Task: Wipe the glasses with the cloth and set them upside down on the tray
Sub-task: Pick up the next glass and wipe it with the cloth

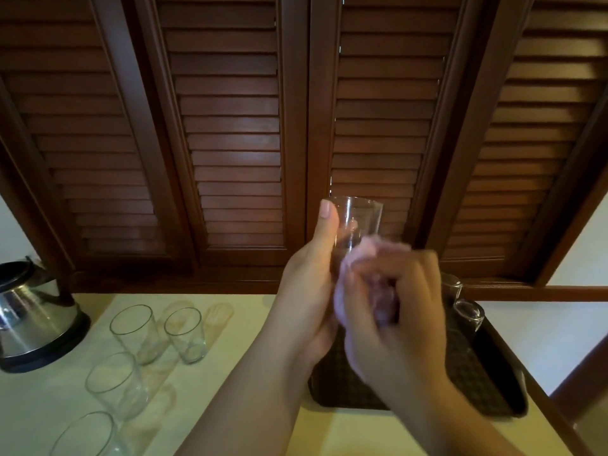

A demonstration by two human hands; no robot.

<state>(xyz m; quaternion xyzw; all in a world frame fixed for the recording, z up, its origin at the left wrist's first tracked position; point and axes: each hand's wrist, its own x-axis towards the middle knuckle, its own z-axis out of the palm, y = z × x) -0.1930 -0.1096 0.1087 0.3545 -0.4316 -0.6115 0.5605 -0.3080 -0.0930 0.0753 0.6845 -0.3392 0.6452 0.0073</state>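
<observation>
Dark wooden louvred shutters (230, 126) fill the upper frame behind a pale yellow counter (230, 373). At centre, held up in front of the shutters, a clear glass (360, 218) stands upright in the left hand (309, 291), whose thumb lies straight up along its side while the other fingers curl round behind; only the glass's upper part shows, the rest being hidden by hands and cloth. The pink cloth (371, 258) is bunched against the glass's lower part by the right hand (394, 311), fingers curled and pinching the fabric; that hand is blurred, so single fingers are hard to tell apart. Beneath the hands at lower right sits a dark tray (487, 390), mostly covered by them, with two glasses on it (468, 314) partly hidden behind the right hand. At lower left four upright glasses (186, 334) stand on the counter, the nearest cut off by the bottom edge. A steel kettle (33, 320) is cropped at the left edge.
</observation>
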